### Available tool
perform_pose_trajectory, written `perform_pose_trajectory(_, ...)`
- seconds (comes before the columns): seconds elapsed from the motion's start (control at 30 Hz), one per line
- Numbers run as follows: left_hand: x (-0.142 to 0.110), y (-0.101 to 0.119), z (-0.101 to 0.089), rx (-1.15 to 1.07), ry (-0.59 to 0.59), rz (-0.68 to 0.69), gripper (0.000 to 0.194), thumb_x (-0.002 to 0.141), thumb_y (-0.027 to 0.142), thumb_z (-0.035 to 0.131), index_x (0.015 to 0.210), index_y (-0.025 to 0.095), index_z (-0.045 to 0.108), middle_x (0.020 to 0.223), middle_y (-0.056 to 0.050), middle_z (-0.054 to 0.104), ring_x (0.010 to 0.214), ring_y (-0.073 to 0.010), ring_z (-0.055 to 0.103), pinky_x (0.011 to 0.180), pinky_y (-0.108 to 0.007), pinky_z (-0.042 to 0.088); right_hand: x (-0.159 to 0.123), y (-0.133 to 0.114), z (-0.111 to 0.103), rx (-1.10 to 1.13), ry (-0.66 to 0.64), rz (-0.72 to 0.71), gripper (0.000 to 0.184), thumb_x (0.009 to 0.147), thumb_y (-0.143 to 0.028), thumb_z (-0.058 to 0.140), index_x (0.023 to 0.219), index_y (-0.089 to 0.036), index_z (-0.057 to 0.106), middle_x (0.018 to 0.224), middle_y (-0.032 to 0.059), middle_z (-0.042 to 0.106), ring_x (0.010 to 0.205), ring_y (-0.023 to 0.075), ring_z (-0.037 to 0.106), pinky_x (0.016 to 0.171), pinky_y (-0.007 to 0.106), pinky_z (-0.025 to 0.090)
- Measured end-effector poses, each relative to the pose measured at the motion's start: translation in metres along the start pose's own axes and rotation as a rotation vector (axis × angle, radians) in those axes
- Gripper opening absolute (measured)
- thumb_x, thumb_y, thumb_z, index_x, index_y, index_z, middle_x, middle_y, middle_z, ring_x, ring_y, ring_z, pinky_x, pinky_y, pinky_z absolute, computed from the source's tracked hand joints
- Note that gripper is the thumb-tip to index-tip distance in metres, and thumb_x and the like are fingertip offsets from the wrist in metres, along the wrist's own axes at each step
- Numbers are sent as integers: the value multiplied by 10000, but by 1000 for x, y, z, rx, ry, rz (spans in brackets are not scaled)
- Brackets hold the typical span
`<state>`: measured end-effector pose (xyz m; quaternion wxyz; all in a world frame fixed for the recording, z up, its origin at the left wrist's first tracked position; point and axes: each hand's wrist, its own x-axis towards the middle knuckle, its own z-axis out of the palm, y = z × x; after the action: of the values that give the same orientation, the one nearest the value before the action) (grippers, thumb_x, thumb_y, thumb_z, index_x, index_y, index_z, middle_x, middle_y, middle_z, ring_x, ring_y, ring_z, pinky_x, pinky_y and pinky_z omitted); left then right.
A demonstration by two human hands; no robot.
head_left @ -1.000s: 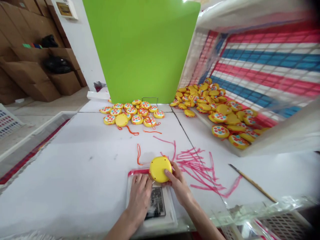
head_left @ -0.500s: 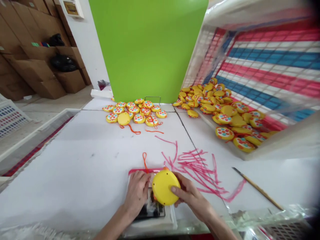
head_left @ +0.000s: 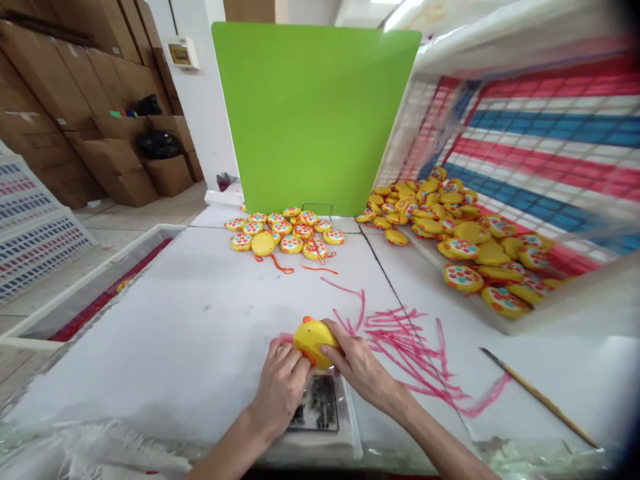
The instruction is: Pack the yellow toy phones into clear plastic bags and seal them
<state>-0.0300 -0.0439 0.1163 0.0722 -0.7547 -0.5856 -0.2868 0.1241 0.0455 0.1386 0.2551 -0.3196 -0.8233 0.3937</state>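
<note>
In my right hand point(head_left: 365, 370) is a round yellow plastic toy point(head_left: 314, 339) with orange bits on its rim, held tilted, thumb on its plain face. My left hand point(head_left: 284, 387) is closed, its fingers curled against the toy's lower left edge where an orange part shows. What those fingers pinch is hidden. Beneath both hands lies a shallow whitish tray or box point(head_left: 351, 433) with a dark printed panel point(head_left: 323, 403) on it. A bit of pink point(head_left: 286, 337) shows just behind my left fingers.
Thin pink strips point(head_left: 400, 340) lie scattered right of my hands, beside a wooden-handled pointed tool point(head_left: 545, 403). Similar yellow toys with spotted faces point(head_left: 291, 245) and orange cords are grouped ahead. More toys point(head_left: 473, 233) fill a bin at right. A green panel point(head_left: 315, 120) stands behind.
The toy has tilted and come closer to my left fingers, which now meet its edge. The orange cord loop that stuck up by my left hand no longer shows. My view has tipped upward.
</note>
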Motion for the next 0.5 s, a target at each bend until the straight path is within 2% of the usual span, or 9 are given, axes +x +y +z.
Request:
perform_pose_trajectory(0.1,-7,-6,-17,-127,149,-123,167,873,213,471,801,213,621,780,-29,644,787,-190,568,797,-382,436,-3,-4,-7,-35,56,3,347,879,-336,457,1198,-229,544,537,-30,535,444,142,502,474,239,385)
perform_pose_trajectory(0.17,-12,-14,-28,-270,250,-359,177,873,282,463,844,214,624,858,-46,662,841,-205,589,791,-368,458,-5,-6,-9,-10,79,17,362,875,-337,462,1209,-226,544,533,-30,542,432,142,506,477,240,393)
perform_pose_trajectory(0.2,-14,-17,-33,-367,261,-506,204,874,321,452,877,210,623,886,-53,667,852,-208,601,774,-355,472,-6,-7,-9,4,86,17,370,872,-337,466,1217,-227,542,543,-27,555,433,144,513,483,242,400)
perform_pose_trajectory(0.27,-13,-21,-38,-593,180,-746,264,862,388,453,940,193,613,911,-62,676,856,-210,622,729,-325,495,-7,-9,-7,17,110,-1,375,865,-338,479,1219,-236,547,590,-15,595,456,150,531,500,247,414)
perform_pose_trajectory(0.3,-11,-22,-39,-703,105,-806,284,846,405,471,946,180,613,900,-65,682,846,-211,629,709,-312,500,-8,-10,-6,14,119,-17,373,862,-339,485,1216,-242,552,617,-10,614,472,153,540,508,248,419)
perform_pose_trajectory(0.4,-1,-20,-32,-922,-38,-827,262,801,395,521,802,152,618,742,-51,676,741,-196,636,658,-283,495,-8,-14,-5,-22,108,-48,363,875,-350,470,1213,-252,558,684,4,652,516,159,565,530,249,431)
perform_pose_trajectory(0.5,5,-16,-24,-1002,-33,-855,243,784,383,531,719,157,593,659,-25,645,677,-183,622,614,-266,484,-3,-21,-13,-106,17,-53,346,914,-357,391,1183,-245,578,726,17,674,558,158,596,548,241,433)
